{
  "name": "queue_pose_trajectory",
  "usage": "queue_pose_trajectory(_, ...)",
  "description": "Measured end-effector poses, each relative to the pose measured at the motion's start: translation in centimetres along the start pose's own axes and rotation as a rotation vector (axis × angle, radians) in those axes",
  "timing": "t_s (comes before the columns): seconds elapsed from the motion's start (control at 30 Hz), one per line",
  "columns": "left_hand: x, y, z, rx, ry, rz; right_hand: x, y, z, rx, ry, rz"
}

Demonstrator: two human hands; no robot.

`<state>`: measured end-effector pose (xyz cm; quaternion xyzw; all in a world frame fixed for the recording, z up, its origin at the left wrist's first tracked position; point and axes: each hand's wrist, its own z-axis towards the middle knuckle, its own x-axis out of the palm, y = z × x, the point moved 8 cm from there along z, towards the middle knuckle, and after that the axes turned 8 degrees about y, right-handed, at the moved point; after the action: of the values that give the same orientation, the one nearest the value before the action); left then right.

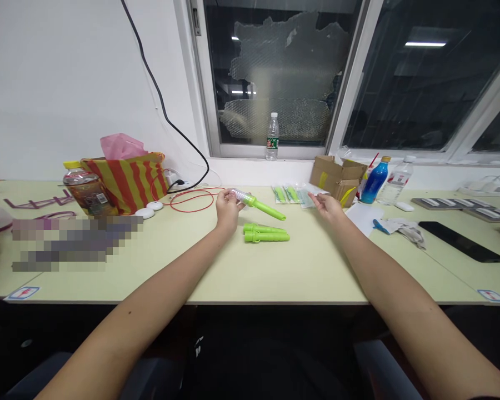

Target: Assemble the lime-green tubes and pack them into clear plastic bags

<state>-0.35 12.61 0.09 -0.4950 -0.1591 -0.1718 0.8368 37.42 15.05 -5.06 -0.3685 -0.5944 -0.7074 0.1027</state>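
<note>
A green stick [258, 205] with a clear cap is pinched by its clear end in the left hand [227, 210], held just above the table [308, 272], green end angled down to the right. Two more green sticks [265, 233] are laid side by side right below it. A clear packet [314, 195] is gripped by the fingertips of the right hand [329, 206], close to a few bagged sticks [286, 193]. A cardboard box [337, 176] is sat just behind that hand, a striped bag [127, 180] is parked well off to the left.
</note>
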Motion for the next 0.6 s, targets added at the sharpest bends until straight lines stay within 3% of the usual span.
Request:
queue_pose_trajectory(0.23, 0.1, 0.4, -0.1, -0.027, 0.002, 0.012, -0.2, -0.2, 0.0, 0.077, -0.039, -0.196)
queue_pose_trajectory(0.47, 0.2, 0.0, -0.4, -0.017, -0.001, 0.022, -2.8, 0.8, 0.8, 0.004, -0.194, -0.527)
queue_pose_trajectory(0.6, 0.3, 0.0, -0.3, -0.021, 0.003, 0.026, -3.7, 1.1, 1.0, 0.007, -0.243, -0.597)
